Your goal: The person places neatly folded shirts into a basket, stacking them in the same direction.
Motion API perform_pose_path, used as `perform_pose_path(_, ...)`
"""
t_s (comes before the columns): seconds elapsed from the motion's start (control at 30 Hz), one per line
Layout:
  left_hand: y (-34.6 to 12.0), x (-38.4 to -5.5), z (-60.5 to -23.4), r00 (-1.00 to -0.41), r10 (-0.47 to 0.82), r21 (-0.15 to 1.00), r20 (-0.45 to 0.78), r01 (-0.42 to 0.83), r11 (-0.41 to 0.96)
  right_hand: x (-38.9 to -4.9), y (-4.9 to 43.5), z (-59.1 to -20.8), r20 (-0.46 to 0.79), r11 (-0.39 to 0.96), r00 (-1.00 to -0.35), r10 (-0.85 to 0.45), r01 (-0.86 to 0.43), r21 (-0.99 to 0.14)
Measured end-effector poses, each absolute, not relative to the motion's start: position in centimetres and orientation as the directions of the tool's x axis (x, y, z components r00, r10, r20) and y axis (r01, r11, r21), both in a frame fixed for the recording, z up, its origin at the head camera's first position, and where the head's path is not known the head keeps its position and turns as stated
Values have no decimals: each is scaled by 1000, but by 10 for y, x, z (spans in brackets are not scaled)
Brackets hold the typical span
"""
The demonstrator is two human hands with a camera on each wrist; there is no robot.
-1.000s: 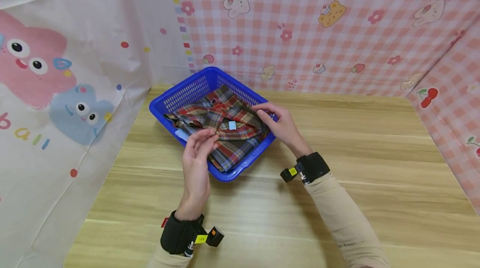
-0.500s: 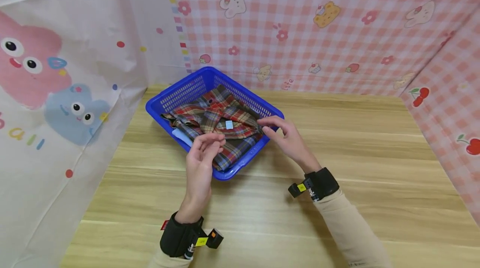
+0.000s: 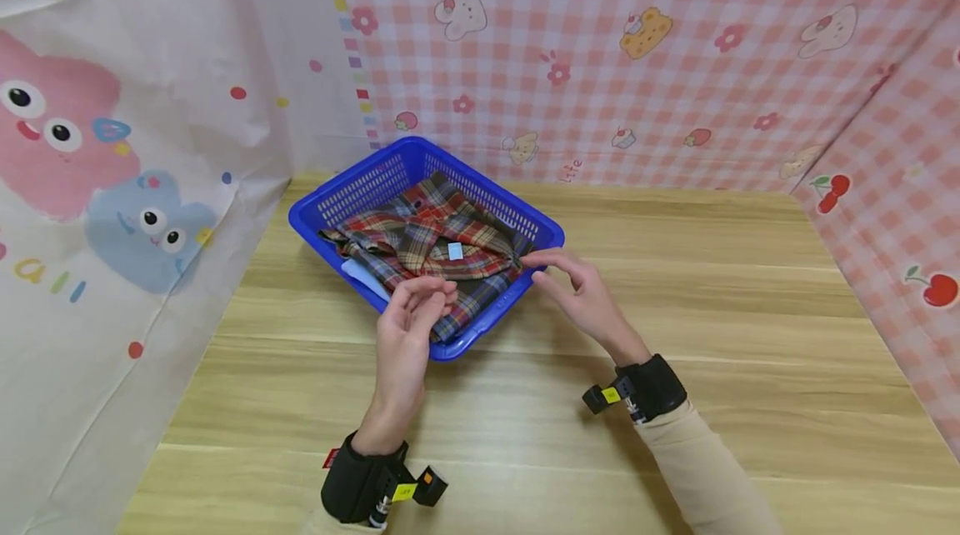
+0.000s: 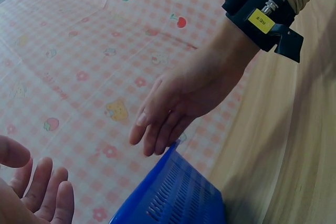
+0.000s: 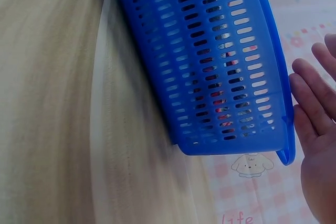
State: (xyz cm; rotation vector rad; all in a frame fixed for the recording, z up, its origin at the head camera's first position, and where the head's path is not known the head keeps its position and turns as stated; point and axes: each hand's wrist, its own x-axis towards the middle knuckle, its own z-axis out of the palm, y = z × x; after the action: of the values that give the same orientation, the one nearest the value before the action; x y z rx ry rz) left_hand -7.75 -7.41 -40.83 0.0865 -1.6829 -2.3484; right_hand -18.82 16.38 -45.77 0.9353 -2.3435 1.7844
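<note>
A folded plaid shirt (image 3: pixel 480 227) in red, brown and blue lies in a blue plastic basket (image 3: pixel 555 233). A small light-blue tag (image 3: pixel 455 251) shows on the shirt. Above the basket's near-left side, my left hand (image 3: pixel 405 318) hovers with loosely bent fingers and nothing in them. My right hand (image 3: pixel 588 297) is at the right rim, its fingertips close to the shirt's right edge; whether they touch it I cannot tell. In the left wrist view the right hand (image 4: pixel 184 98) hangs over the basket's rim with relaxed fingers, holding nothing visible.
Light-blue cloth (image 3: pixel 365 277) sticks out under the shirt at the left. The basket stands on a wood-grain table (image 3: pixel 720 310). A pink checked sheet (image 3: pixel 600 102) hangs behind it, and a white cartoon-printed sheet (image 3: pixel 187 60) at the left.
My right hand has drawn back toward me from the shirt and the right rim. The left hand has lifted off the shirt slightly. The shirt and basket stay put.
</note>
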Motion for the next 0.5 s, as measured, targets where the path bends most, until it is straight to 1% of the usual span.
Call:
perform_pose_path(0.33,-69,-77,-411,-973,-206,949,101,156,-274,-180,170,-463,379,129,-830,-409,-464,-876)
perform_pose_path(0.5,-67,-75,-415,-977,-194,955,91,141,-262,-176,171,-466,394,126,-827,-401,-476,-871)
